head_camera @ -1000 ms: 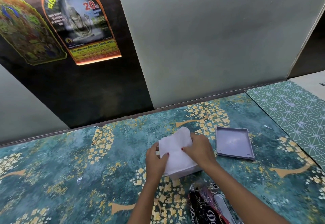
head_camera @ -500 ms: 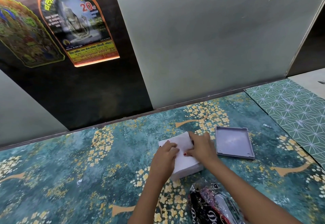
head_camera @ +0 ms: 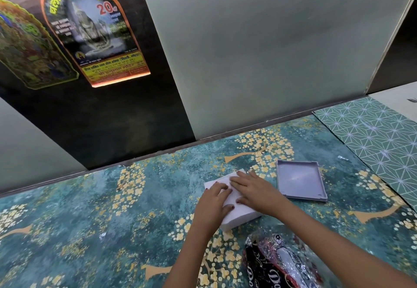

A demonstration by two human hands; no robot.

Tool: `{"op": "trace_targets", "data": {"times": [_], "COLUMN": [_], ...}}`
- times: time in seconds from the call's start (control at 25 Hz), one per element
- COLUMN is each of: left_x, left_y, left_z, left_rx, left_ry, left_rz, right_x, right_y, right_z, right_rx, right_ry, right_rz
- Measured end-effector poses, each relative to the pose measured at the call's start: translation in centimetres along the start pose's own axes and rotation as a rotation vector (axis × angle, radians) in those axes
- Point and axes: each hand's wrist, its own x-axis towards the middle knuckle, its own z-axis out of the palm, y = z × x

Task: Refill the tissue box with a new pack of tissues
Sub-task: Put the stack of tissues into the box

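Observation:
A white stack of tissues (head_camera: 239, 216) lies flat on the patterned table, near the middle. My left hand (head_camera: 214, 204) rests palm down on its left part, fingers spread. My right hand (head_camera: 255, 189) lies flat on its top right part, fingers pointing left. Both hands press on the stack without gripping it. To the right, apart from the stack, lies a shallow grey square tissue box lid or tray (head_camera: 300, 180), hollow side up and empty. A crumpled black, red and clear plastic wrapper (head_camera: 277, 263) lies near me, below the stack.
The table (head_camera: 90, 208) wears a teal cloth with yellow blossoms. A green mat with white lines (head_camera: 379, 141) covers its right end. A frosted panel (head_camera: 259, 50) and a dark wall with posters (head_camera: 90, 32) stand right behind the table.
The raised top tissues have been folded down and flattened. Both hands went from holding lifted sheets to lying flat on the stack.

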Motion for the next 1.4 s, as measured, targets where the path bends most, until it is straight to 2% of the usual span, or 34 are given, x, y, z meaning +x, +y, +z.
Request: {"op": "trace_targets", "data": {"times": [0.04,0.24,0.36,0.52,0.76,0.88,1.0,1.08,1.28,1.4], "left_x": [0.0,0.2,-0.2,-0.1,0.8,1.7,2.3,2.5,2.1,2.2], "left_y": [0.0,-0.6,-1.1,-0.1,1.7,2.3,1.5,1.1,2.0,2.0], "left_z": [-0.1,-3.0,-4.5,-3.7,-1.6,-1.7,-2.8,-3.3,-2.1,-1.6], "left_rx": [0.028,0.116,0.113,0.166,0.339,0.405,0.374,0.348,0.375,0.399], "left_ry": [-0.044,-0.296,-0.339,-0.391,-0.424,-0.413,-0.446,-0.466,-0.327,-0.317], "left_rz": [0.001,0.025,-0.027,-0.119,-0.25,-0.221,-0.193,-0.2,-0.202,-0.199], "right_x": [0.0,-0.5,-0.9,-0.2,1.3,2.0,2.9,3.1,3.1,3.4], "right_y": [0.3,1.1,1.2,1.2,1.4,1.0,1.0,1.1,0.5,0.0], "right_z": [-0.2,-2.2,-3.2,-2.6,-2.1,-3.0,-4.4,-4.3,-2.8,-2.4], "right_rx": [-0.007,-0.052,-0.05,-0.156,-0.255,-0.312,-0.365,-0.389,-0.396,-0.395], "right_ry": [-0.062,-0.132,-0.095,-0.257,-0.358,-0.446,-0.559,-0.553,-0.526,-0.513], "right_rz": [-0.002,-0.078,-0.129,-0.089,-0.084,-0.116,-0.157,-0.167,-0.068,-0.033]}}
